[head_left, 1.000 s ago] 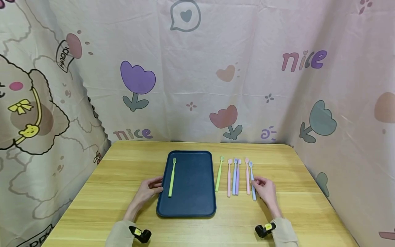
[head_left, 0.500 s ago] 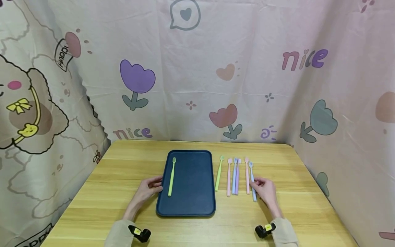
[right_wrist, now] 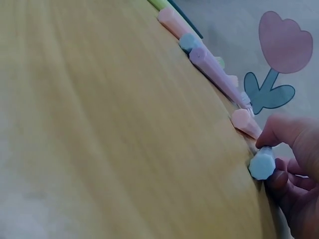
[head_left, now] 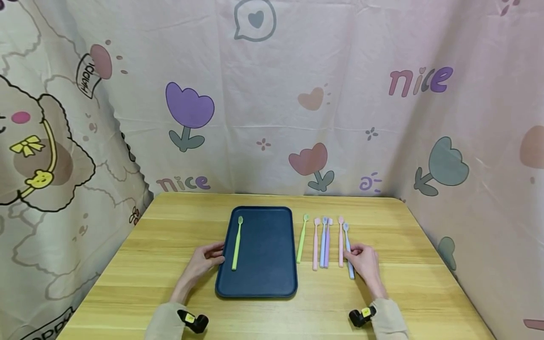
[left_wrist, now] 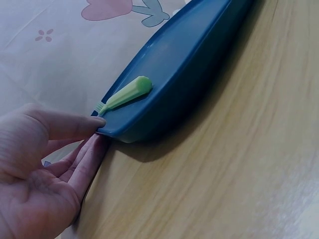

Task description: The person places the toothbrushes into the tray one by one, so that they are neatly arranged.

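Note:
My left hand (head_left: 201,264) pinches the left rim of a dark blue tray (head_left: 265,255); in the left wrist view the thumb lies on the rim with the fingers against its outer side. One green toothbrush (head_left: 236,245) lies lengthwise in the tray's left part. My right hand (head_left: 364,262) pinches a light blue toothbrush (right_wrist: 262,164) between thumb and fingers, at the right end of a row on the table. A pink toothbrush (head_left: 341,243) lies just left of it. The right hand's fingers hide part of the blue handle.
Left along the row are a purple toothbrush (head_left: 327,245), another blue toothbrush (head_left: 323,245) touching or nearly touching it, another pink toothbrush (head_left: 316,248), and a second green toothbrush (head_left: 301,241) close to the tray's right rim. A printed curtain (head_left: 255,104) hangs behind the wooden table (head_left: 170,212).
The light blue toothbrush in my right hand has slid slightly toward the table's front, its lower end shifting a little right. The left hand and tray stay put.

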Available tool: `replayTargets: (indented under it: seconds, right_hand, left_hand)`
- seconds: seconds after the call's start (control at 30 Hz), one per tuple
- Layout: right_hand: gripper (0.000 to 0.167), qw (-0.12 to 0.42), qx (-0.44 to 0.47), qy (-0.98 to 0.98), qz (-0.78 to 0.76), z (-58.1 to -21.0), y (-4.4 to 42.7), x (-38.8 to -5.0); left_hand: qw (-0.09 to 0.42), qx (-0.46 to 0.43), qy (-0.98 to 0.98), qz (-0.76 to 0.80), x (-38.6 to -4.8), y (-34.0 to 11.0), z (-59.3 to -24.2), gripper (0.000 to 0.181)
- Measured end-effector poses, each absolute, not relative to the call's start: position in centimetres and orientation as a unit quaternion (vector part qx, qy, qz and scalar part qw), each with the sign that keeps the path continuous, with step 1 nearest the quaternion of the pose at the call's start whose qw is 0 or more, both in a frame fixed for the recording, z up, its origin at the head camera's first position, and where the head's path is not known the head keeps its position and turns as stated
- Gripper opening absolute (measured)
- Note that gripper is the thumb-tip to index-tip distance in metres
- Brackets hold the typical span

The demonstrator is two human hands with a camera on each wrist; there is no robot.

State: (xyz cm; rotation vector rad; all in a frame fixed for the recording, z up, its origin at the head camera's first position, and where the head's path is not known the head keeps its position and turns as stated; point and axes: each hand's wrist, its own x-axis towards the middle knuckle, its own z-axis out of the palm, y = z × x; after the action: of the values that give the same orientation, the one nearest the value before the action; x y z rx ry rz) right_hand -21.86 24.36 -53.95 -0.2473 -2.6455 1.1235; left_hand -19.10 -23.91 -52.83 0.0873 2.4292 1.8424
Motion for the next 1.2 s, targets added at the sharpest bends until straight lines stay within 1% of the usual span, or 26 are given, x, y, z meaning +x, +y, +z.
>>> replayTargets:
  seconds: [0.3, 0.63, 0.97, 1.2]
  right_hand:
    - [0.022, 0.125, -0.105, -0.892, 0.422, -54.1, 24.3, -21.6]
    - [0.023, 0.119, -0.133, -0.849, 0.497, -54.2, 24.3, -21.5]
    - [0.039, 0.107, -0.134, -0.782, 0.599, -53.6, 24.0, -21.1]
    - [0.047, 0.082, -0.14, -0.74, 0.653, -52.6, 23.8, -20.8]
  left_hand:
    - [0.043, 0.019, 0.797, 0.602, -19.2, -23.8, -52.9, 0.052]
    - [0.047, 0.032, 0.791, 0.609, -19.1, -23.9, -52.8, 0.053]
    - [0.045, 0.033, 0.792, 0.608, -19.0, -23.9, -52.8, 0.052]
    - [0.048, 0.036, 0.79, 0.61, -18.9, -24.0, -52.6, 0.053]
